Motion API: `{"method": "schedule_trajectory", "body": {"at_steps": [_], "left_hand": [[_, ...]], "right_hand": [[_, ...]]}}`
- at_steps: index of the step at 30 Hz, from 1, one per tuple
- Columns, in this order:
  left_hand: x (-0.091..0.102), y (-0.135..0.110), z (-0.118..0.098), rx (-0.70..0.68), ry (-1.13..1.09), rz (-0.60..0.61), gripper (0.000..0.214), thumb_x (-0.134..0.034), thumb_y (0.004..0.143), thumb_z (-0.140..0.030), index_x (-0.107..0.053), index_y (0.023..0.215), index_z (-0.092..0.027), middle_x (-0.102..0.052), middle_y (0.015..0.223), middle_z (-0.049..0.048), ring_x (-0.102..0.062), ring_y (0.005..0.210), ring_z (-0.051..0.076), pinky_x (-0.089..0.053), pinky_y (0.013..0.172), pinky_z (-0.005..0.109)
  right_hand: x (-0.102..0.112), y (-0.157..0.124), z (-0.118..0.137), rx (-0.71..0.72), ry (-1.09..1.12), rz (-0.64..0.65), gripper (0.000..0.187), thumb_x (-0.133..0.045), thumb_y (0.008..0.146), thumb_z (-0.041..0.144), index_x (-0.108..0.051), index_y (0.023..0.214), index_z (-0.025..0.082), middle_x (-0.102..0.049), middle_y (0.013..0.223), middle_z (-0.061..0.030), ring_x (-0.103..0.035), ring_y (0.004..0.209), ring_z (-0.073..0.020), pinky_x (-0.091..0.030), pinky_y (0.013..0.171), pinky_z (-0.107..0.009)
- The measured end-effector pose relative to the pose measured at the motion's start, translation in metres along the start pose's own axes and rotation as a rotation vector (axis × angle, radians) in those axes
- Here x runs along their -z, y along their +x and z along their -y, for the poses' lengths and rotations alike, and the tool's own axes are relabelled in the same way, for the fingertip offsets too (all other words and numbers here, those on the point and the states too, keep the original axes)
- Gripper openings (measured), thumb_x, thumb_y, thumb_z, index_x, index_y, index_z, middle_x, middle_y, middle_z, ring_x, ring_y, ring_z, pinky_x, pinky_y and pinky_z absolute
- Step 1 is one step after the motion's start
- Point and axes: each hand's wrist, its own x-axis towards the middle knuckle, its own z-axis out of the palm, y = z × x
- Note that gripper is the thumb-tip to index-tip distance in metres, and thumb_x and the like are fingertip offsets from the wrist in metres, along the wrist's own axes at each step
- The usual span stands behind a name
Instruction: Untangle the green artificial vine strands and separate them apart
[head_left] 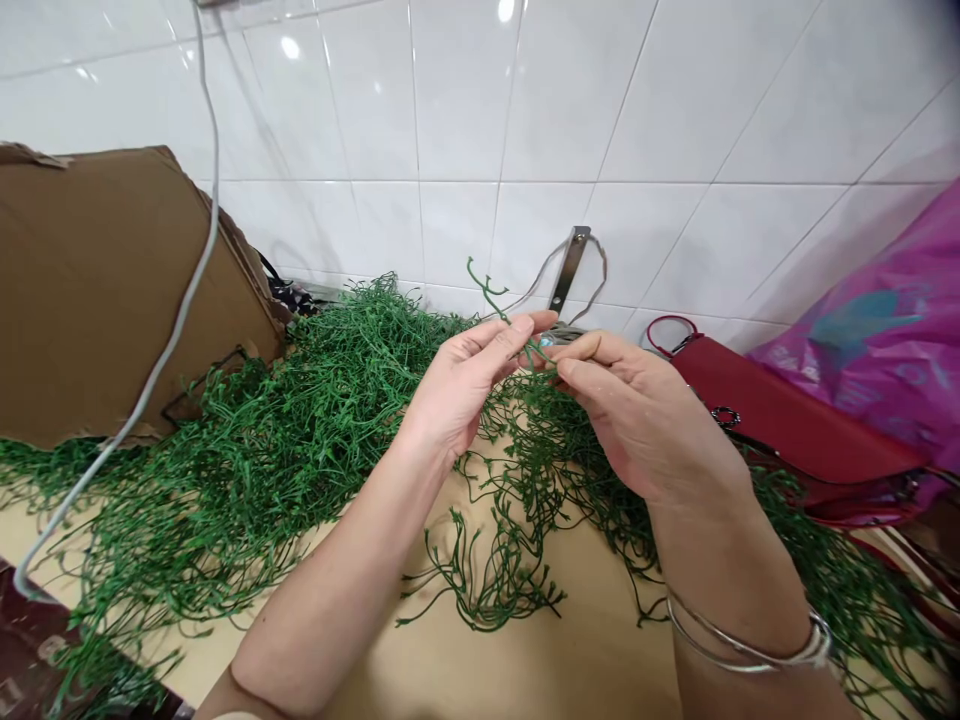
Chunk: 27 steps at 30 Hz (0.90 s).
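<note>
Between my two hands is a thin green artificial plant stem (495, 297) with small branching tips. My left hand (480, 370) pinches it between thumb and fingers, and its forked end sticks up past the fingertips. The thumb and forefinger of my right hand (637, 400) close on the stem's lower right part. Below them, a small bunch of green stems (491, 590) lies on the tan tabletop (465, 670). A big tangled heap of similar green stems (322, 400) spreads to the left, and more lie under and behind my right hand.
A cardboard box (97, 290) stands at the left, with a white cable (199, 270) hanging in front. At the right are a red handbag (787, 410) and a purple plastic bag (885, 310). A metal strip (571, 268) leans by the tiled wall (465, 110).
</note>
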Motion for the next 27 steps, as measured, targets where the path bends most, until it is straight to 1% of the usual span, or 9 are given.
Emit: {"method": "schedule_trajectory", "body": {"at_steps": [4, 6, 8, 11, 14, 20, 22, 24, 27], "left_hand": [[0.000, 0.000, 0.001, -0.059, 0.015, -0.001, 0.017, -0.073, 0.085, -0.035, -0.082, 0.091, -0.022, -0.078, 0.104, 0.0040, -0.068, 0.097, 0.016, -0.049, 0.088, 0.028], [0.000, 0.001, 0.002, -0.085, 0.019, -0.004, 0.018, -0.072, 0.087, -0.035, -0.081, 0.092, -0.021, -0.079, 0.099, 0.0044, -0.068, 0.094, 0.015, -0.049, 0.086, 0.026], [-0.001, 0.002, 0.003, -0.089, 0.008, -0.015, 0.020, -0.069, 0.090, -0.034, -0.081, 0.091, -0.018, -0.079, 0.091, 0.0044, -0.067, 0.081, 0.012, -0.050, 0.079, 0.023], [-0.001, 0.004, 0.003, -0.050, -0.073, -0.042, 0.020, -0.068, 0.091, -0.032, -0.078, 0.087, -0.015, -0.077, 0.079, 0.0036, -0.064, 0.066, 0.009, -0.050, 0.066, 0.020], [-0.003, 0.008, 0.004, 0.054, -0.230, -0.109, 0.019, -0.064, 0.095, -0.027, -0.075, 0.089, -0.014, -0.072, 0.070, 0.0014, -0.068, 0.065, 0.009, -0.049, 0.058, 0.017], [-0.011, 0.009, 0.008, 0.377, -0.600, -0.197, 0.033, -0.040, 0.104, -0.011, -0.067, 0.086, -0.008, -0.046, 0.049, -0.0081, -0.047, 0.040, 0.002, -0.058, 0.074, 0.016], [-0.009, 0.009, 0.010, 0.413, -0.650, -0.168, 0.032, -0.039, 0.104, -0.010, -0.067, 0.088, -0.008, -0.044, 0.048, -0.0078, -0.052, 0.043, 0.003, -0.056, 0.066, 0.013], [-0.002, 0.013, 0.011, 0.404, -0.674, -0.169, 0.031, -0.039, 0.105, -0.011, -0.066, 0.092, -0.009, -0.043, 0.048, -0.0079, -0.055, 0.045, 0.003, -0.052, 0.059, 0.010], [0.013, 0.022, 0.011, 0.348, -0.649, -0.324, 0.035, -0.036, 0.107, -0.014, -0.063, 0.085, -0.011, -0.034, 0.044, -0.0116, -0.041, 0.034, -0.001, -0.049, 0.057, 0.008]], "right_hand": [[-0.004, 0.002, -0.005, 0.003, 0.040, -0.052, 0.009, -0.061, 0.084, 0.026, -0.054, 0.080, 0.022, -0.061, 0.078, 0.0000, -0.055, 0.073, -0.0144, -0.044, 0.068, -0.027], [-0.006, 0.001, -0.006, 0.040, -0.074, -0.051, 0.006, -0.058, 0.088, 0.027, -0.055, 0.087, 0.022, -0.057, 0.076, 0.0014, -0.051, 0.069, -0.0134, -0.041, 0.064, -0.027], [-0.008, 0.000, -0.006, 0.096, -0.246, -0.039, 0.008, -0.052, 0.093, 0.029, -0.056, 0.092, 0.021, -0.055, 0.076, 0.0015, -0.048, 0.067, -0.0135, -0.039, 0.062, -0.027], [-0.010, -0.003, -0.003, 0.177, -0.510, 0.029, 0.017, -0.047, 0.097, 0.029, -0.057, 0.087, 0.021, -0.056, 0.073, 0.0009, -0.047, 0.066, -0.0141, -0.037, 0.062, -0.027], [-0.015, -0.008, 0.000, 0.215, -0.664, 0.119, 0.024, -0.045, 0.100, 0.027, -0.055, 0.080, 0.021, -0.060, 0.074, 0.0000, -0.050, 0.065, -0.0140, -0.036, 0.062, -0.027], [-0.025, -0.015, 0.001, 0.367, -0.980, 0.126, 0.025, -0.038, 0.098, 0.011, -0.061, 0.092, 0.017, -0.063, 0.074, -0.0041, -0.053, 0.063, -0.0165, -0.033, 0.060, -0.029], [-0.023, -0.021, 0.006, 0.435, -0.967, 0.163, 0.026, -0.038, 0.095, 0.006, -0.062, 0.091, 0.016, -0.063, 0.075, -0.0050, -0.053, 0.065, -0.0169, -0.035, 0.062, -0.030], [-0.019, -0.033, 0.018, 0.498, -0.884, 0.274, 0.028, -0.039, 0.095, 0.007, -0.061, 0.081, 0.019, -0.062, 0.072, -0.0024, -0.052, 0.063, -0.0151, -0.038, 0.062, -0.029], [-0.003, -0.058, 0.041, 0.586, -0.760, 0.458, 0.033, -0.042, 0.101, 0.021, -0.060, 0.072, 0.025, -0.063, 0.069, 0.0023, -0.055, 0.063, -0.0128, -0.044, 0.063, -0.025]]}}
